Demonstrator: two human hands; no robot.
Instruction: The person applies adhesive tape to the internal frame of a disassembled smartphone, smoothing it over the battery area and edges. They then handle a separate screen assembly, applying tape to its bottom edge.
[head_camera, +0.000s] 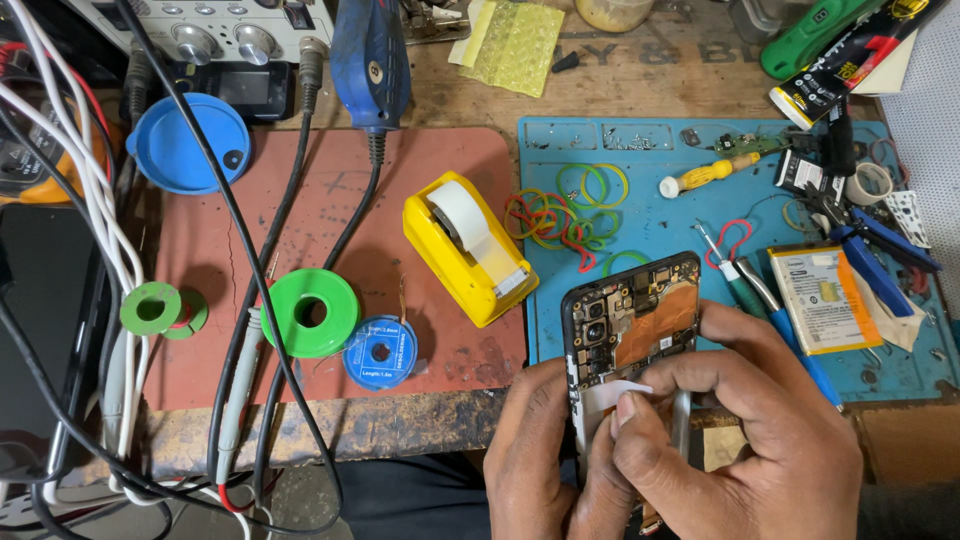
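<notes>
Both hands (680, 440) grip opened phone (630, 320).

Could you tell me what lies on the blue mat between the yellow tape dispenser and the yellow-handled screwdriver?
In the head view, a loose heap of coloured rubber bands lies on the blue mat between the yellow tape dispenser and the yellow-handled screwdriver.

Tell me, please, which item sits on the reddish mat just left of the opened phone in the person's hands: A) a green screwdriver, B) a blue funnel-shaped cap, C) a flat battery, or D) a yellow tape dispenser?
D: the yellow tape dispenser rests at the right edge of the reddish mat, just left of the opened phone held by the left hand and right hand.
</notes>
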